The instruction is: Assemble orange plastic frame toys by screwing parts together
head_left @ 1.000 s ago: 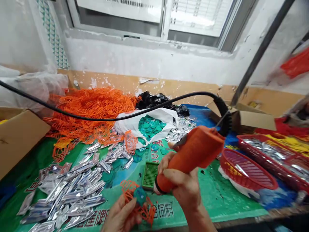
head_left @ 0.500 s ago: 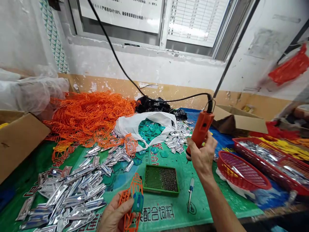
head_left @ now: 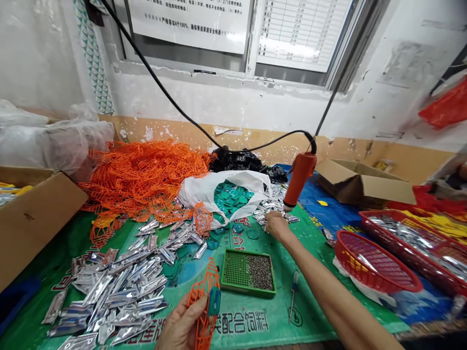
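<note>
Gripping an orange plastic lattice (head_left: 207, 278) in the left hand (head_left: 178, 329), with the empty right hand (head_left: 277, 226) beside crinkled foil sachets (head_left: 272, 218).

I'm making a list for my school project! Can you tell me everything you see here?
orange mesh frames: many, orange, big heap at the table's back left
silver foil sachets: many, silver, front left, more at back centre
white plastic bag: one, white, back centre, holding teal pieces
perforated tray: one, green, front centre, with small dark bits
screwdriver: one, blue handle, right of the tray
plastic baskets: two, red, right side
cardboard boxes: two, brown, left edge and back right
paper notices: two, white, on the window
electric tool: one, orange, hanging on a black cord above the table
left hand: one, front, gripping an orange mesh frame
right hand: one, by the back silver sachets, under the tool
</note>
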Motion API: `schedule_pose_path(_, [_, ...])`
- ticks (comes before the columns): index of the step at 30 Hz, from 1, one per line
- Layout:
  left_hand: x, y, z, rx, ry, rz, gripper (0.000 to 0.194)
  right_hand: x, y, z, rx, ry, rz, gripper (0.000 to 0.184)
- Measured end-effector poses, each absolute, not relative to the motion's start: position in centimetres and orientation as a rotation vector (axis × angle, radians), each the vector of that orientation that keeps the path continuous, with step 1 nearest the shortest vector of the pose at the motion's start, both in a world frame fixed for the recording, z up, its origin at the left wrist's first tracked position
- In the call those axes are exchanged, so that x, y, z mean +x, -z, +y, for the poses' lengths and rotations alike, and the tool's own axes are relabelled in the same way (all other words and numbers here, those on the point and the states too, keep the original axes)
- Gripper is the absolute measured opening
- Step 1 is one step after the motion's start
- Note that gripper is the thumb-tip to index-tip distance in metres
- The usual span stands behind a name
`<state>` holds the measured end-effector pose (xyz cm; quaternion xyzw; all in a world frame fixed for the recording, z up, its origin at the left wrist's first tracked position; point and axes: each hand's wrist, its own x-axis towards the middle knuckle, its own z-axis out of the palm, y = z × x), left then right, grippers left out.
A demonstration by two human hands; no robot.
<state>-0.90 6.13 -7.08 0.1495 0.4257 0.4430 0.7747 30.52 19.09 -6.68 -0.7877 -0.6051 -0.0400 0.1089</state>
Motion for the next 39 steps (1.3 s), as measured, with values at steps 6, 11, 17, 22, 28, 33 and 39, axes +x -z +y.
schedule_pose_path(6, [-1.5,6.9,5.9,0.391,-0.974,0.944,0.033,29.5,7.3,18.6,-2.339,0.109,-1.832,0.033])
schedule_pose_path(11, [-1.9,7.0,6.2,0.457,-0.960,0.982,0.039,25.9,6.9,16.2,-2.155,0.077,-1.833,0.026])
schedule_pose_path(17, [-2.4,6.2,6.7,0.651,-0.979,0.964,0.039,19.3,5.0,9.6,-1.593,-0.322,-2.089,0.022])
schedule_pose_path(22, [-2.8,6.0,6.2,0.824,-0.927,0.938,0.042,16.1,2.9,6.0,-1.189,-0.952,-2.057,0.011])
schedule_pose_path(28, [-2.9,5.5,4.9,1.161,-0.816,1.011,0.059,15.4,2.6,6.3,-1.030,-1.022,-2.089,0.017])
schedule_pose_path(33, [-2.5,4.8,4.3,1.613,-0.818,1.035,0.042,15.8,3.6,5.8,-1.123,-1.143,-1.960,0.020])
schedule_pose_path(39, [-1.9,4.9,4.2,1.642,-0.819,0.978,0.025,15.6,4.5,4.6,-1.139,-1.476,-1.432,0.029])
